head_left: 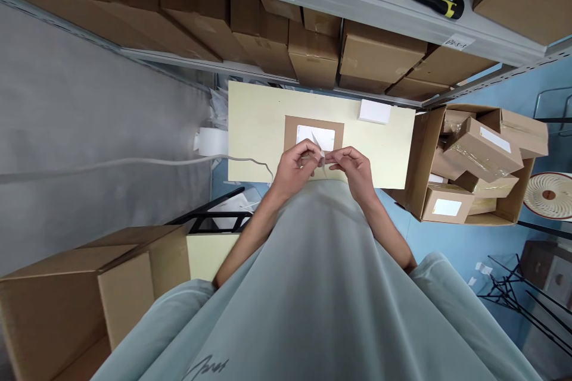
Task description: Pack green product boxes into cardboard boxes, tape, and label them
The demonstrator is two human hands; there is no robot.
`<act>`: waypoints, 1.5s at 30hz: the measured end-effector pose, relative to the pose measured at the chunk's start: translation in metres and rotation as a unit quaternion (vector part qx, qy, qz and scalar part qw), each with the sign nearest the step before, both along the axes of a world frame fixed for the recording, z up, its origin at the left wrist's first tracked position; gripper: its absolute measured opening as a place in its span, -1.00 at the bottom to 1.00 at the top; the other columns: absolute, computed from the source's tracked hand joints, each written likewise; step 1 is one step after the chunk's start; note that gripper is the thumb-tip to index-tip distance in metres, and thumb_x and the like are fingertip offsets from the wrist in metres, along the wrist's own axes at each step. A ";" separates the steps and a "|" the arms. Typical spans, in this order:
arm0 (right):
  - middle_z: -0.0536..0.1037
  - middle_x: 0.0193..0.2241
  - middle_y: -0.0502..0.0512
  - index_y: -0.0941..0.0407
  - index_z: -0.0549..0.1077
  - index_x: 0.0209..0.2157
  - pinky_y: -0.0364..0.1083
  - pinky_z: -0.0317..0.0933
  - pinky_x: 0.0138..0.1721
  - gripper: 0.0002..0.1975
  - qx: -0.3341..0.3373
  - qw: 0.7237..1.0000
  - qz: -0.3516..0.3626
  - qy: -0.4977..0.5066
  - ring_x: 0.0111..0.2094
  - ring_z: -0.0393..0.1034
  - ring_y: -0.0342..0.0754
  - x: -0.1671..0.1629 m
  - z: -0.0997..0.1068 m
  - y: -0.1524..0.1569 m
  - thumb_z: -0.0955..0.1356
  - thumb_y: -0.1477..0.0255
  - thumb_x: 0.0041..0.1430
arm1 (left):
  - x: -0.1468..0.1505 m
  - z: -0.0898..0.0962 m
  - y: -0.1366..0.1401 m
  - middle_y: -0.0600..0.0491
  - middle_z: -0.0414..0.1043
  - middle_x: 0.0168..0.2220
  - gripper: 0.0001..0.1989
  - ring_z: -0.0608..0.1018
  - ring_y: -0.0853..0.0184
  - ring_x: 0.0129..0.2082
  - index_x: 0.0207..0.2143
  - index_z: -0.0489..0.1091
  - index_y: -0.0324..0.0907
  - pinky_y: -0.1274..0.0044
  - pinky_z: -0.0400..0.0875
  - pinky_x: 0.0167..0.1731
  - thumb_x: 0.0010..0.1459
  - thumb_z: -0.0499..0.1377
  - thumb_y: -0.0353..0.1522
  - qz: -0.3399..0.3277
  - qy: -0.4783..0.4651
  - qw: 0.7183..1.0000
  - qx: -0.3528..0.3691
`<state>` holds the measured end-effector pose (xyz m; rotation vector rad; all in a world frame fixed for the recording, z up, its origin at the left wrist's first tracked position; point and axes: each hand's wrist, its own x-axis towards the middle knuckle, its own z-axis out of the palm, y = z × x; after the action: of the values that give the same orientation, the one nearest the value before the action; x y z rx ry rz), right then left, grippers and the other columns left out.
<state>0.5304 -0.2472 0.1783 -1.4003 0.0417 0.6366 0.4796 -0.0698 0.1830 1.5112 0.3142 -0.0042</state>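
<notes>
Two tiers of metal shelving (328, 3) are spanning the far side of the view reaching me, the lower one carrying a row of cardboard boxes (313, 56). Nearer, a pale yellow bench (254, 125) is stretching from left to right across the middle. At the near left, a large open carton (127, 292) is standing with a flap turned outward. Close to the bench's right end, a second carton (414, 166) is holding a heap of taped parcels (485, 149), and a round fan (549, 196) is sitting farther right.

Around the middle of the bench, a brown box (291, 131) is lying just beyond both hands. The left grip (295, 169) is pinching a thin white slip (316, 141) between finger and thumb, and I am seeing that slip rising above the bench, its far tip overlapping a white label (306, 133) on the box. The right grip (356, 171) is hovering close on the slip's right side, fingers reaching toward it; I am not able to tell whether it is grasping anything. Toward the far right of the bench, a small white box (374, 112) is resting well apart from both.
</notes>
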 end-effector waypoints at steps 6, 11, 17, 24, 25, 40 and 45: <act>0.71 -0.11 0.10 -0.01 0.67 -0.21 0.03 0.57 0.00 -0.57 -0.054 0.997 -0.008 -0.045 -0.03 0.64 0.06 -0.005 0.005 0.013 0.65 -0.04 0.13 | -0.003 -0.003 0.008 -0.01 0.55 -0.18 -0.93 0.60 0.30 -0.20 -0.29 0.54 -0.11 0.54 0.53 -0.35 0.31 0.30 -0.35 -0.035 -0.057 0.996 0.056; 0.70 -0.18 0.05 0.01 0.64 -0.30 0.01 0.56 -0.03 -0.72 -0.042 0.998 -0.025 -0.031 -0.13 0.59 0.00 -0.006 0.006 0.023 0.59 0.10 0.23 | -0.009 -0.006 0.016 0.00 0.53 -0.19 -0.92 0.58 0.28 -0.19 -0.32 0.50 -0.10 0.48 0.58 -0.25 0.27 0.31 -0.37 -0.027 -0.066 0.997 0.028; 0.64 -0.30 0.00 0.02 0.58 -0.34 -0.06 0.52 -0.10 -0.73 -0.006 0.994 -0.101 0.052 -0.23 0.53 -0.06 0.002 0.008 0.026 0.59 0.16 0.16 | -0.014 -0.020 0.037 -0.01 0.52 -0.17 -0.77 0.56 0.27 -0.21 -0.37 0.44 -0.12 0.42 0.64 -0.22 0.26 0.36 -0.22 0.053 -0.042 0.990 -0.124; 0.58 -0.35 -0.02 0.01 0.52 -0.35 -0.08 0.45 -0.20 -0.70 -0.034 0.990 -0.135 0.023 -0.26 0.52 -0.04 0.008 0.017 0.039 0.59 0.14 0.12 | -0.021 -0.034 0.085 0.00 0.53 -0.20 -0.77 0.55 0.27 -0.23 -0.39 0.37 -0.12 0.49 0.54 -0.23 0.13 0.34 -0.22 0.180 0.007 0.944 -0.278; 0.57 -0.35 -0.02 0.01 0.52 -0.34 -0.08 0.44 -0.20 -0.70 -0.035 0.990 -0.137 0.019 -0.27 0.51 -0.05 0.008 0.018 0.043 0.59 0.15 0.11 | -0.023 -0.036 0.093 0.01 0.52 -0.21 -0.78 0.54 0.29 -0.25 -0.40 0.36 -0.12 0.50 0.52 -0.26 0.12 0.33 -0.24 0.202 0.007 0.935 -0.292; 0.43 -0.44 -0.12 0.05 0.49 -0.39 -0.19 0.27 -0.42 -0.62 -0.051 0.989 -0.136 0.030 -0.45 0.31 -0.21 -0.008 0.025 0.115 0.67 0.22 -0.02 | -0.055 -0.082 0.316 0.16 0.42 -0.38 -0.77 0.41 0.51 -0.58 -0.33 0.30 -0.09 0.64 0.22 -0.60 0.33 0.31 -0.31 0.601 0.012 0.772 -0.206; 0.30 -0.59 -0.22 0.05 0.57 -0.31 -0.19 0.07 -0.58 -0.62 -0.094 0.991 -0.097 0.007 -0.61 0.14 -0.25 -0.022 0.031 0.130 0.66 0.12 0.06 | -0.024 -0.097 0.388 0.01 0.60 -0.07 -0.67 0.65 0.37 -0.21 0.06 0.42 -0.10 0.56 0.55 -0.28 0.41 0.34 -0.13 0.569 0.012 0.817 -0.094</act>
<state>0.5088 -0.1172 0.2095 -1.5513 0.2512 0.4897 0.4553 0.3185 0.0860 0.9305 1.1667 0.8740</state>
